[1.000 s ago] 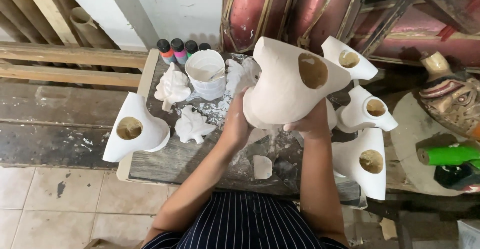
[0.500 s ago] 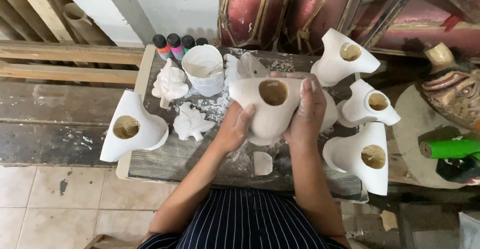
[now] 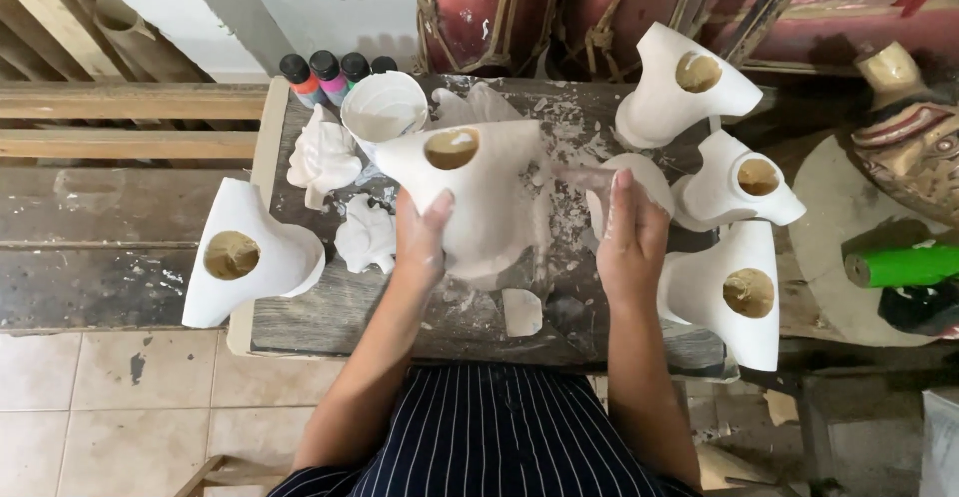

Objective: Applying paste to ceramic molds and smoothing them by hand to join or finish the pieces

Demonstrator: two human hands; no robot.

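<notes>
Head view, looking straight down: a worn, plaster-dusted wooden counter (image 3: 330, 307) carries everything. At its middle stands a large white plaster cast with a flared body and a round hole at the top (image 3: 479, 192), tilted toward the far left. The left hand (image 3: 420, 237) presses against the cast's near left side, its grip holding the cast with the fingers spread upward. The right hand (image 3: 629, 242) is just to the cast's right, open and flat with fingers together, its grip holding nothing; whether it touches the cast cannot be told.

Three similar white casts (image 3: 734, 192) cluster at the right edge, and another (image 3: 250, 252) sits at the left edge. A white plastic tub (image 3: 385, 107) stands behind the held cast. Beside it are small paint bottles with black caps (image 3: 325, 72). Two crumpled white plaster pieces (image 3: 325, 157) lie left of the held cast.
</notes>
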